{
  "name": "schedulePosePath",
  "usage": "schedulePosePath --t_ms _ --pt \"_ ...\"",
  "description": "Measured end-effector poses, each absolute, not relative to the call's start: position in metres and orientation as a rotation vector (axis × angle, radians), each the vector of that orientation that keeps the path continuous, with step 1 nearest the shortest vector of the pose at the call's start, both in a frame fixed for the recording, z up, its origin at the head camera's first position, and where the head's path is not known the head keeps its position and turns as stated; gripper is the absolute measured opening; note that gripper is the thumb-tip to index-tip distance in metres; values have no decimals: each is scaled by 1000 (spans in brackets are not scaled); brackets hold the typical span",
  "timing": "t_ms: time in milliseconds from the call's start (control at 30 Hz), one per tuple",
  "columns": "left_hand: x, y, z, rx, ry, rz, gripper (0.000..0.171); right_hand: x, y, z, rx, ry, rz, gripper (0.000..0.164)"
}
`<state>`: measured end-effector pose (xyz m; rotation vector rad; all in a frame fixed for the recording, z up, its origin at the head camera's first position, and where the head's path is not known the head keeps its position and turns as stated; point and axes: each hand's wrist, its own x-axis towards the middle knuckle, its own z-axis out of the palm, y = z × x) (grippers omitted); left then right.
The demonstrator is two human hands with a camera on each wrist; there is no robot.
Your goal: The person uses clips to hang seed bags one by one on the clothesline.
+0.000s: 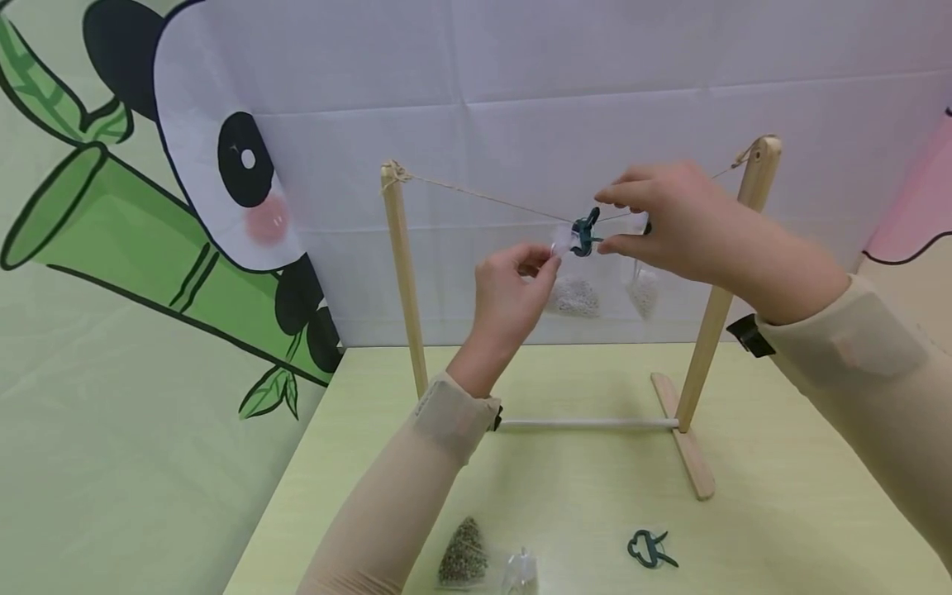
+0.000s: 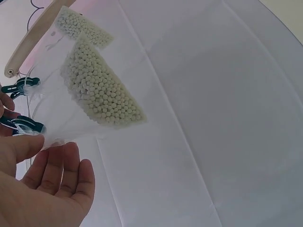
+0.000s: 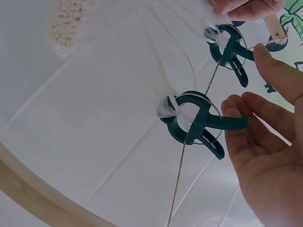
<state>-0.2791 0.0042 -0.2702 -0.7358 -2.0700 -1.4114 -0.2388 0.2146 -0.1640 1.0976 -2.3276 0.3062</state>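
My left hand (image 1: 513, 289) pinches the top edge of a clear plastic bag (image 2: 99, 87) of small white beads. A dark green spring clamp (image 1: 585, 234) grips this bag's top at the string (image 1: 483, 197). My right hand (image 1: 673, 219) is beside that clamp, thumb and fingers spread apart, the thumb tip right at a handle in the right wrist view. A second green clamp (image 3: 196, 118) is on the string nearer the right post, close to the right fingertips. From it hangs another bag (image 1: 643, 291) of white beads; my right hand mostly hides this clamp in the head view.
Two wooden posts (image 1: 407, 281) hold the string, joined low down by a white rod (image 1: 587, 423). A wooden foot (image 1: 693, 463) carries the right post. On the table lie a bag of dark grains (image 1: 464, 555), a pale bag (image 1: 521, 572) and a loose green clamp (image 1: 651, 549).
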Motion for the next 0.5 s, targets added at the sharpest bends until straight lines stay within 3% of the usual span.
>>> schedulePosePath --t_ms 500 --pt "-268 -2 -274 -722 -2057 -1422 18 -235 221 -180 1122 -2095 428 48"
